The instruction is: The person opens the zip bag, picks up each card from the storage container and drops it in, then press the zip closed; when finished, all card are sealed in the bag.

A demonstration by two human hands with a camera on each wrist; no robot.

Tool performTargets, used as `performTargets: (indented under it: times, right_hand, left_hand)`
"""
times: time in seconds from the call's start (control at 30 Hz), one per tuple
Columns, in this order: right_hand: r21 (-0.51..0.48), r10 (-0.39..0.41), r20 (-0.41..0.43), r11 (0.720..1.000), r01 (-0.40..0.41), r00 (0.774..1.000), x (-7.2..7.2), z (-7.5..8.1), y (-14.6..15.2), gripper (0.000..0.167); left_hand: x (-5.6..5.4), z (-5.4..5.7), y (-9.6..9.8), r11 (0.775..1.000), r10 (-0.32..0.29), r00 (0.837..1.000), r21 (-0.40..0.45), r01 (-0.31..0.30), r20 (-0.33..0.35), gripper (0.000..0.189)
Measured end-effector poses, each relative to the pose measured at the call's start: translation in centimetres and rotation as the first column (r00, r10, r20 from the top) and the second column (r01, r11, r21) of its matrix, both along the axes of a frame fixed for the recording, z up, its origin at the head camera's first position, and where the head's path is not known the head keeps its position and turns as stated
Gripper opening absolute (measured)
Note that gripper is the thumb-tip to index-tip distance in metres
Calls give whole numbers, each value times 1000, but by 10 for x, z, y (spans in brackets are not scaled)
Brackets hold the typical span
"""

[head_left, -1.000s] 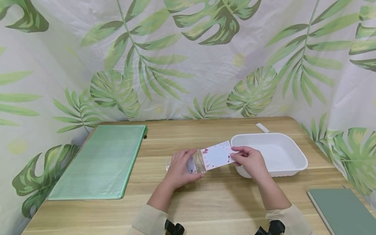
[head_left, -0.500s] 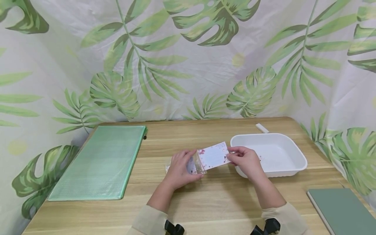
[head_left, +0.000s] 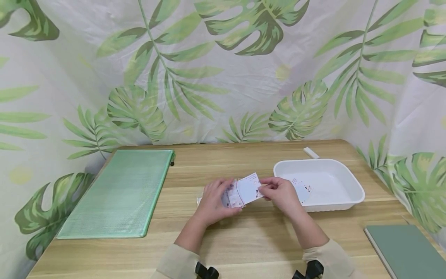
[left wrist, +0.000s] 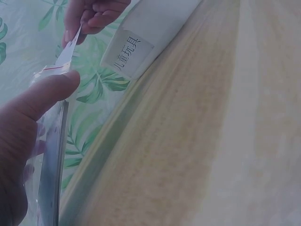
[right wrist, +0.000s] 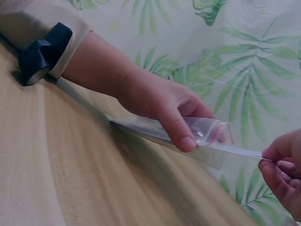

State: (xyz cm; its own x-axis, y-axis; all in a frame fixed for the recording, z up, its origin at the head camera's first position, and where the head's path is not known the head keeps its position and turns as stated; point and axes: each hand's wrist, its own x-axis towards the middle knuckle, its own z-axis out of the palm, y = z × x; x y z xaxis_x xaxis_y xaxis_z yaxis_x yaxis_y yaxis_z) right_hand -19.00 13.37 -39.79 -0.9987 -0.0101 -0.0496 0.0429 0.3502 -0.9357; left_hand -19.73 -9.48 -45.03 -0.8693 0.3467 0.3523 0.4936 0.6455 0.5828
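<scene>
My left hand (head_left: 213,201) grips a clear plastic zip bag (right wrist: 202,131) around its sides, thumb in front and fingers behind. Stacked flat pieces show through the plastic in the left wrist view. Part of a white card (head_left: 250,188) with small printed figures and lines of text sticks out of the bag's mouth, its inner part under the plastic. My right hand (head_left: 281,195) pinches the card's outer end between thumb and fingertips. Both hands are above the table, just left of a white plastic bin (head_left: 343,205).
A similar printed card (head_left: 302,190) lies in the bin, partly behind my right hand. A white label (left wrist: 128,52) with dark characters is on the bin's side. Behind it lies a small white bar (head_left: 311,152). A green mesh zip pouch (head_left: 118,193) lies left; a grey-green notebook (head_left: 407,248), right.
My right hand has moved left, pushing the card deeper into the bag, so less of it sticks out. The card in the bin has come into view. My left hand has stayed put.
</scene>
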Motion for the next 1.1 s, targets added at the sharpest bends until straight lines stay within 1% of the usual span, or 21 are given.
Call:
performTargets:
  times: [0.07, 0.2, 0.33, 0.47, 0.6, 0.83, 1.07, 1.1]
  right_hand:
    - [-4, 8, 3, 1000, -8, 1000, 0, -3, -5, 30]
    - [-54, 42, 9, 998, -41, 999, -2, -11, -13, 28]
    - [-112, 105, 7, 988, -103, 994, -4, -16, -16, 28]
    - [-122, 174, 11, 978, -172, 985, -7, -20, -18, 31]
    - [-101, 214, 20, 972, -211, 977, -11, -25, -21, 31]
    - [-35, 238, 49, 971, -236, 970, -15, -32, -28, 30]
    - [-36, 274, 26, 961, -273, 961, -18, -37, -34, 29]
    - [-29, 272, 34, 962, -272, 962, -18, -37, -35, 28]
  left_hand:
    - [0, -1, 0, 1000, -5, 1000, 5, 5, -8, 89]
    - [-2, -2, 0, 1000, -3, 1000, 10, 4, -21, 88]
    - [-3, -4, 0, 1000, -1, 999, 6, 2, -38, 88]
    - [-2, -3, 0, 1000, -4, 999, 9, 4, -32, 87]
    - [-2, -2, 0, 1000, -4, 1000, 12, 5, -22, 86]
    - [-1, -2, 0, 1000, -6, 1000, -1, 6, -18, 84]
    - [0, -1, 1, 1000, 0, 1000, 0, 0, -20, 83]
    - [-1, -1, 1, 1000, 0, 1000, -2, 0, -17, 83]
